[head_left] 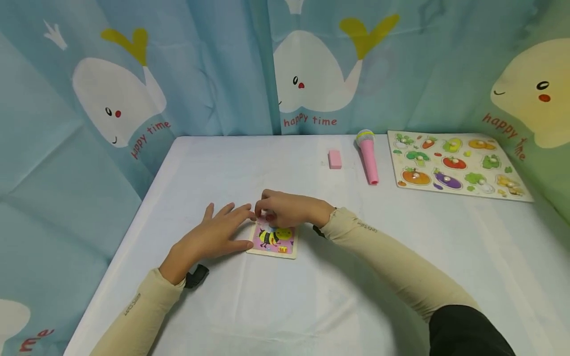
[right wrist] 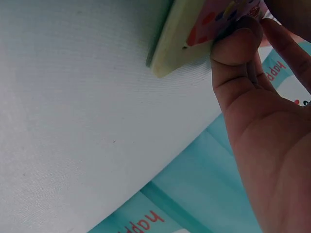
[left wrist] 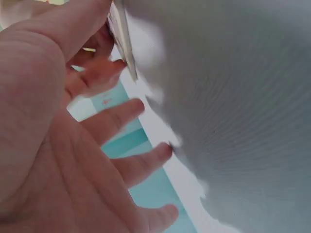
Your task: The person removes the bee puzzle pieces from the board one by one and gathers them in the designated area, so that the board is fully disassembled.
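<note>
A small square bee puzzle (head_left: pixel 272 241) with a pale frame lies flat on the white-covered table. My left hand (head_left: pixel 218 232) is spread at its left side, thumb and index finger touching the board's edge. The other left fingers (left wrist: pixel 141 165) stretch out apart from the board. At the puzzle's upper part, my right hand (head_left: pixel 289 205) has its fingers curled and pinches a puzzle piece, mostly hidden by the fingers. In the right wrist view, the right thumb (right wrist: pixel 238 46) lies against the printed face of the board, near its corner.
Farther back are a pink block (head_left: pixel 335 159) and a pink toy microphone (head_left: pixel 368 158). A vegetable knob-puzzle board (head_left: pixel 467 165) lies at the back right. A blue curtain with whale prints (head_left: pixel 222 74) hangs behind and left of the table (head_left: pixel 356 311).
</note>
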The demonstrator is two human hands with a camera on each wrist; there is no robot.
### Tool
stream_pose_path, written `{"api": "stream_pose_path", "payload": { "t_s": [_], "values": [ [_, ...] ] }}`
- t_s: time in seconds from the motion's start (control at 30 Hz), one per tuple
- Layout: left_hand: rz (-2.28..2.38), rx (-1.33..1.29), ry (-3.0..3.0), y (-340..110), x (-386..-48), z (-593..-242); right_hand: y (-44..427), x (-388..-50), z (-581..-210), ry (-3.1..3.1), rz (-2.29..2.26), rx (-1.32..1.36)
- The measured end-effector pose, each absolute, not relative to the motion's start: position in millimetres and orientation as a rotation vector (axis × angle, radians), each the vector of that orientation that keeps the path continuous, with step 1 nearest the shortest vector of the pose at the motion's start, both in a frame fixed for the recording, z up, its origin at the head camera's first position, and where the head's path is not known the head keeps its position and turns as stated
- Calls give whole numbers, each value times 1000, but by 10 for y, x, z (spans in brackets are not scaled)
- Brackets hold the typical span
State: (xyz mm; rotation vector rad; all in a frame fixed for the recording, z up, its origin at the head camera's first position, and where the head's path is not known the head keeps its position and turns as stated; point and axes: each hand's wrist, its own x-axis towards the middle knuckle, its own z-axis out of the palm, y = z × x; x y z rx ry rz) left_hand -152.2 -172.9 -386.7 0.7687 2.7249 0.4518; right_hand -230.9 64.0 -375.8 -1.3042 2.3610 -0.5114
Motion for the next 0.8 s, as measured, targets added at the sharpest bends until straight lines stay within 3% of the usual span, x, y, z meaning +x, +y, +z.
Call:
{"api": "stream_pose_path", "payload": {
  "t_s": [0.53, 0.8],
  "values": [
    [518, 874, 2674, -1761, -1470, -3885, 668, -2261, -3806, 2372, -698, -1301],
    [508, 870, 2689, -1751, -1466, -3866, 704, -2238, -3887, 2407, -917, -1147]
  ]
}}
